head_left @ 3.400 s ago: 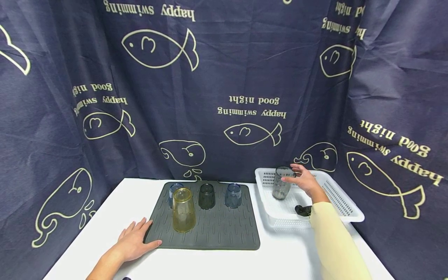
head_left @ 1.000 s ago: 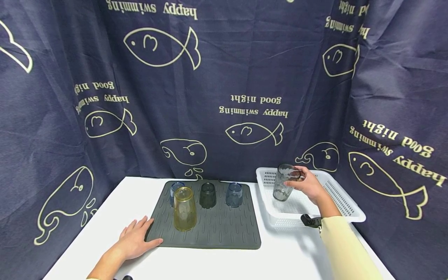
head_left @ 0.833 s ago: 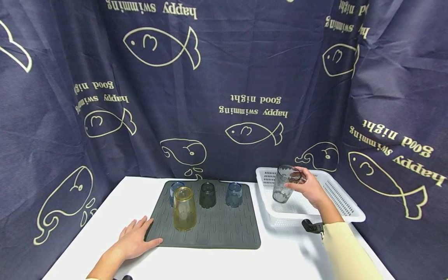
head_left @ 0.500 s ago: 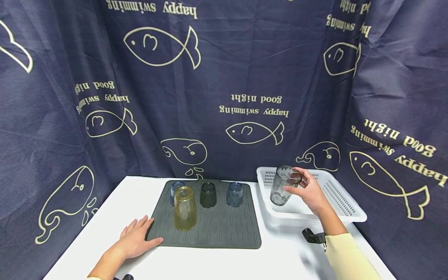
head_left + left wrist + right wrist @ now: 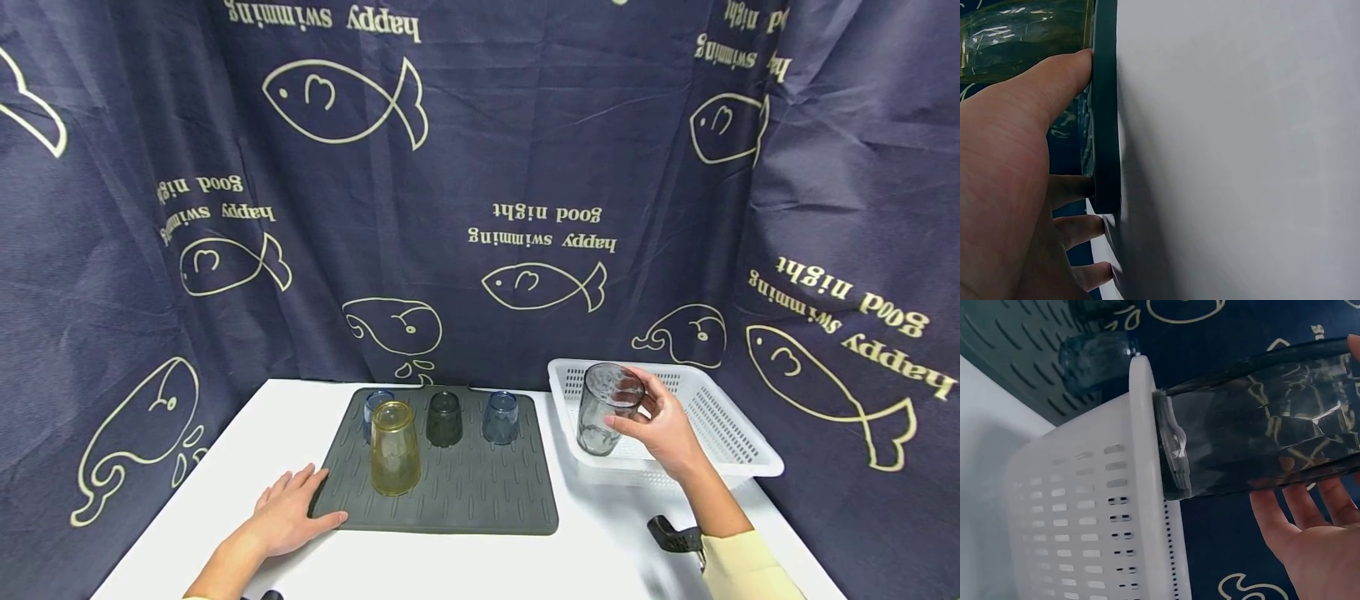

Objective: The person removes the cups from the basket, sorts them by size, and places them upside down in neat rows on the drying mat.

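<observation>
My right hand (image 5: 667,429) grips a tall clear grey drinking glass (image 5: 598,421), thumb on the near side and fingers round the back. Its mouth faces up with a slight tilt. In the right wrist view the base of the glass (image 5: 1175,450) is level with the white basket's rim (image 5: 1147,487). My left hand (image 5: 288,517) rests at the near left corner of a dark grey drying mat (image 5: 480,496). In the left wrist view the thumb touches the mat's edge (image 5: 1105,112), and the fingers are spread with nothing in them.
An upside-down tall yellow glass (image 5: 395,458) stands on the mat's left. Behind it are a blue glass (image 5: 372,408), a small dark glass (image 5: 444,421) and another blue glass (image 5: 500,421). The perforated basket (image 5: 738,429) sits right of the mat, before a navy curtain (image 5: 450,183).
My right hand has taken hold of the grey glass, lifted it within the basket and drawn it nearer to me. The left hand has stayed at the mat's corner.
</observation>
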Tool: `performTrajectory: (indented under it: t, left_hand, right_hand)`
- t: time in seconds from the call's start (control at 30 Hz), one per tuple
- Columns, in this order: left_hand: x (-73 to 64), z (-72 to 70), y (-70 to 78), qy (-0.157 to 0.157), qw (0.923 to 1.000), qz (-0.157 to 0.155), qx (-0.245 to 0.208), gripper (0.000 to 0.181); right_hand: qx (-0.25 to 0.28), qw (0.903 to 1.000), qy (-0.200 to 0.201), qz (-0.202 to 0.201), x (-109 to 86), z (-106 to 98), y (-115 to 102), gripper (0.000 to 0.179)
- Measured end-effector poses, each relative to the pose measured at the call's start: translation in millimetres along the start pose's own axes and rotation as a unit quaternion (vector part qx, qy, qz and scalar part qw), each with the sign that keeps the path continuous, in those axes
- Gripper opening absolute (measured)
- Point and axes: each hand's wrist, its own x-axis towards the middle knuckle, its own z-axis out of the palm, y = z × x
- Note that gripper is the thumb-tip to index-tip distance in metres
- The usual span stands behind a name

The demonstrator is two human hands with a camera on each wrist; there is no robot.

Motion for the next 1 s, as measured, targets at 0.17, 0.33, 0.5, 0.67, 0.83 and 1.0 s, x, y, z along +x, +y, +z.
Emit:
performTrajectory:
  t: [0.17, 0.33, 0.5, 0.67, 0.83, 1.0]
  left_hand:
    - [-1.2, -0.4, -0.4, 0.003, 1.0, 0.003, 0.0, 0.095]
    - [-2.3, -1.0, -0.7, 0.004, 1.0, 0.001, 0.002, 0.095]
    - [-2.1, 1.0, -2.6, 0.01, 0.9999, 0.002, -0.003, 0.096]
    - [-0.4, 1.6, -3.8, 0.009, 1.0, 0.001, -0.001, 0.097]
    - [0.8, 3.0, -5.3, 0.015, 0.9999, 0.002, 0.001, 0.097]
    - [-1.5, 3.0, -4.6, 0.027, 0.9996, 0.01, -0.008, 0.096]
  right_hand:
    - [0.034, 0.9993, 0.008, -0.012, -6.4, 2.0, -9.5, 0.079]
    - [0.05, 0.9986, 0.006, -0.017, -11.3, 6.5, -18.0, 0.075]
    - [0.059, 0.9979, -0.003, -0.025, -17.5, 11.3, -23.1, 0.072]
    - [0.068, 0.9969, -0.017, -0.035, -24.1, 16.6, -23.7, 0.072]
    - [0.06, 0.997, -0.028, -0.04, -31.4, 26.3, -25.5, 0.072]
    - [0.05, 0.997, -0.039, -0.044, -38.9, 38.1, -24.8, 0.073]
